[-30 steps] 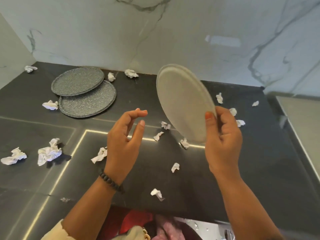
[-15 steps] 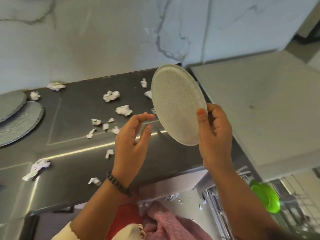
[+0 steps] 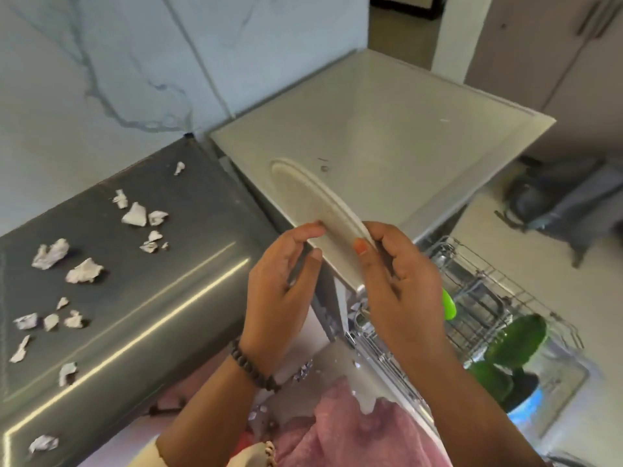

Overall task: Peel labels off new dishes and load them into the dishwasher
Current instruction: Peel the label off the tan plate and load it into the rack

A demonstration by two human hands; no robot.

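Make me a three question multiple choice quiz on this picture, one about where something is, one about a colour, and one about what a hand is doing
1. Where do the crumpled label scraps lie?
A. on the dark countertop
B. in the dishwasher rack
C. on the floor

2. What colour are the dishes already in the dishwasher rack?
A. red
B. green
C. black

3. What is the right hand doing?
A. resting flat on the countertop
B. hanging idle
C. gripping the rim of the pale plate

Answers:
1 A: the white scraps are scattered over the dark surface at left.
2 B: green pieces show among the wire tines at lower right.
3 C: its thumb and fingers pinch the plate's lower edge, while the left hand touches the plate's face with its fingertips.
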